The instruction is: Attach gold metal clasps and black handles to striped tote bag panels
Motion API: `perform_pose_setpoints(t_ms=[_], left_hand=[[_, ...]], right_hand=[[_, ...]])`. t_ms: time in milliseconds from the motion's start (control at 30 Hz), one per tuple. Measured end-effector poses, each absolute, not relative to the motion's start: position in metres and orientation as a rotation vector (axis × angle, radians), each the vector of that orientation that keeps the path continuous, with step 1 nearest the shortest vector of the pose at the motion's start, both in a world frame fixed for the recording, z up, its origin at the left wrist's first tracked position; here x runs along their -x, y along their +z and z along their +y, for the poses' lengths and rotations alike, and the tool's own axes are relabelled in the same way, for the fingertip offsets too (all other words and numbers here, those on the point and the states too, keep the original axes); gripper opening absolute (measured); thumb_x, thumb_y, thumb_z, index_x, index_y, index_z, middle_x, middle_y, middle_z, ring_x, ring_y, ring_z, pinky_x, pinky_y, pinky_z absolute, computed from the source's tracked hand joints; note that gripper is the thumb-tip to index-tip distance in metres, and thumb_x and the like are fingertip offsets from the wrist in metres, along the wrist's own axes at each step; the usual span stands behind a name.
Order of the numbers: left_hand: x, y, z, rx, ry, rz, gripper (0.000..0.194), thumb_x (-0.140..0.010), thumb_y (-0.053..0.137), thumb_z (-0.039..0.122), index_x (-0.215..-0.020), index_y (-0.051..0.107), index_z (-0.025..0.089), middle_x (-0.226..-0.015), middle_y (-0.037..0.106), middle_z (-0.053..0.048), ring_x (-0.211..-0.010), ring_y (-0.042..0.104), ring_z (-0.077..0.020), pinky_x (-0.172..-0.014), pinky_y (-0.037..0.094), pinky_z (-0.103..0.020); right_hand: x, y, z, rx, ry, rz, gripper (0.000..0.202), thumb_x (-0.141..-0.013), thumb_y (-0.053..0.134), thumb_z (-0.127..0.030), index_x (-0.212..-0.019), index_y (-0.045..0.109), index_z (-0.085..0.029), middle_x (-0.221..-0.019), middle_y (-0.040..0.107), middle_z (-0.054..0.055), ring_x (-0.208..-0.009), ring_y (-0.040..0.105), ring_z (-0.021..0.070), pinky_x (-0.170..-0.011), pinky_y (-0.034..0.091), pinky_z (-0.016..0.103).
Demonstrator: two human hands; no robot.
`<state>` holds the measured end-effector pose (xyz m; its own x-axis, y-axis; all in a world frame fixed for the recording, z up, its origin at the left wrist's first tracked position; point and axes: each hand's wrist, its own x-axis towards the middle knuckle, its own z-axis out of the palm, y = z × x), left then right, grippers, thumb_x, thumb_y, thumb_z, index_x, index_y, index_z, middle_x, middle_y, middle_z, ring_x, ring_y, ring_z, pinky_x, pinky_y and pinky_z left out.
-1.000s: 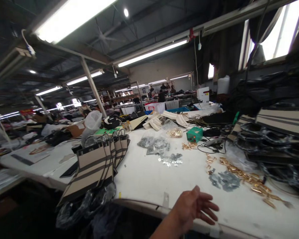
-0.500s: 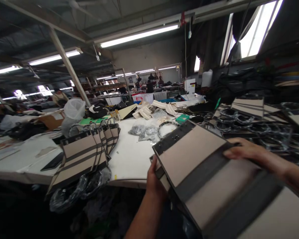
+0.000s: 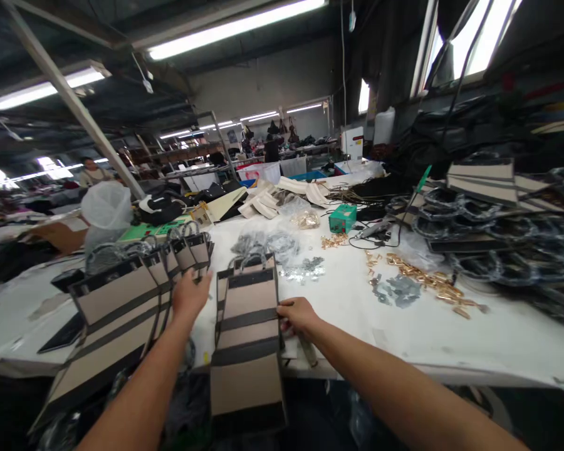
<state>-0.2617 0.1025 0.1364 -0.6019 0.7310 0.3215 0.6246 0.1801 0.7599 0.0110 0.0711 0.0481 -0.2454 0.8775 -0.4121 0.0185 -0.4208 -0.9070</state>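
Observation:
A beige bag panel with black bands (image 3: 251, 335) hangs over the table's front edge, its handles at the far end, with at least one similar panel under it. My right hand (image 3: 297, 313) pinches its right edge. Just below that hand is a slim, dull-coloured object (image 3: 308, 349); whether the hand holds it I cannot tell. My left hand (image 3: 191, 295), thumb apart from the fingers, is over the right side of another row of striped bag panels (image 3: 117, 294). It appears to hold nothing, though some fingertips are hidden.
On the white table (image 3: 348, 326) lie gold-coloured metal pieces (image 3: 427, 279), grey flat pieces (image 3: 397, 289) and a green box (image 3: 343, 218). Plastic-wrapped handles and panels (image 3: 493, 232) are piled at right. Farther back, a person (image 3: 93, 172) is at the left.
The striped panel held up at right has come down onto the table's middle front. My left hand has left it and moved left to the other panels; my right hand stays at its edge.

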Motion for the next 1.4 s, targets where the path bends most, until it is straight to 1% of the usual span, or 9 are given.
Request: perform_pose_setpoints(t_ms=[133, 300, 400, 567, 667, 767, 933, 1267, 1400], left_hand=[[0.248, 0.076, 0.105, -1.424, 0.927, 2.294, 0.049, -0.067, 0.082, 0.048, -0.101, 0.068, 0.016, -0.116, 0.075, -0.019, -0.117, 0.067, -0.0390, -0.102, 0.049, -0.044], [0.238, 0.052, 0.108, -1.377, 0.780, 2.334, 0.063, -0.058, 0.086, 0.051, -0.107, 0.066, 0.016, -0.124, 0.070, -0.023, -0.130, 0.057, -0.0452, -0.103, 0.046, -0.048], [0.241, 0.065, 0.112, -1.329, 0.799, 2.288, 0.056, -0.063, 0.084, 0.047, -0.106, 0.068, 0.015, -0.112, 0.075, -0.019, -0.120, 0.064, -0.0422, -0.098, 0.051, -0.047], [0.231, 0.118, 0.086, -1.231, 0.893, 1.978, 0.039, -0.079, 0.075, 0.039, -0.109, 0.068, 0.017, -0.097, 0.079, -0.010, -0.088, 0.075, -0.0261, -0.076, 0.060, -0.034], [0.206, 0.157, 0.050, -1.030, 0.983, 1.625, 0.050, -0.068, 0.085, 0.031, -0.113, 0.067, 0.017, -0.098, 0.079, -0.010, -0.079, 0.075, -0.0248, -0.068, 0.062, -0.033], [0.166, 0.185, 0.015, -1.012, 0.990, 1.458, 0.063, -0.064, 0.090, 0.029, -0.123, 0.067, 0.023, -0.106, 0.079, -0.008, -0.085, 0.076, -0.0263, -0.070, 0.064, -0.034], [0.093, 0.196, -0.014, -1.058, 0.870, 1.319, 0.075, -0.065, 0.091, 0.031, -0.135, 0.063, 0.029, -0.114, 0.078, -0.007, -0.091, 0.076, -0.0286, -0.072, 0.065, -0.035], [-0.004, 0.107, -0.002, -1.199, 0.416, 1.038, 0.083, -0.066, 0.090, 0.037, -0.141, 0.060, 0.020, -0.123, 0.074, -0.011, -0.101, 0.074, -0.0303, -0.086, 0.059, -0.037], [-0.027, 0.069, 0.015, -1.379, 0.329, 0.998, 0.074, -0.066, 0.086, 0.036, -0.134, 0.066, 0.017, -0.124, 0.074, -0.009, -0.108, 0.071, -0.0316, -0.095, 0.055, -0.040]], right_hand=[[-0.002, 0.025, 0.088, 1.393, 1.801, -1.106, 0.006, -0.080, 0.067, -0.016, -0.086, 0.068, -0.014, -0.062, 0.064, -0.001, -0.041, 0.055, 0.0108, -0.034, 0.034, 0.019], [-0.007, 0.022, 0.092, 1.355, 1.843, -1.120, 0.007, -0.079, 0.071, -0.019, -0.084, 0.071, -0.015, -0.053, 0.055, -0.005, -0.039, 0.044, 0.0084, -0.035, 0.034, 0.020], [-0.005, 0.027, 0.089, 1.297, 1.868, -1.125, 0.008, -0.078, 0.074, -0.021, -0.083, 0.071, -0.016, -0.055, 0.056, -0.004, -0.040, 0.043, 0.0085, -0.035, 0.032, 0.021], [-0.024, 0.048, 0.072, 1.183, 1.885, -1.079, 0.014, -0.078, 0.075, -0.025, -0.075, 0.066, -0.016, -0.059, 0.059, -0.003, -0.043, 0.047, 0.0090, -0.036, 0.033, 0.021], [-0.061, 0.070, 0.049, 1.010, 1.869, -1.085, 0.023, -0.077, 0.078, -0.035, -0.074, 0.064, -0.017, -0.056, 0.056, -0.004, -0.045, 0.050, 0.0097, -0.038, 0.034, 0.020], [-0.112, 0.089, 0.014, 0.997, 1.737, -1.186, 0.030, -0.078, 0.077, -0.044, -0.077, 0.064, -0.018, -0.049, 0.052, -0.006, -0.043, 0.047, 0.0087, -0.042, 0.035, 0.020], [-0.179, 0.084, -0.062, 1.123, 1.463, -1.303, 0.034, -0.081, 0.076, -0.047, -0.073, 0.065, -0.016, -0.054, 0.052, -0.005, -0.051, 0.042, 0.0073, -0.049, 0.031, 0.021], [-0.216, -0.005, -0.173, 1.158, 1.600, -1.118, 0.043, -0.076, 0.079, -0.055, -0.070, 0.073, -0.013, -0.068, 0.066, 0.002, -0.062, 0.051, 0.0121, -0.060, 0.037, 0.025], [-0.221, -0.025, -0.177, 1.197, 1.638, -1.085, 0.040, -0.074, 0.079, -0.052, -0.070, 0.075, -0.013, -0.066, 0.067, 0.002, -0.059, 0.051, 0.0114, -0.058, 0.038, 0.024]])
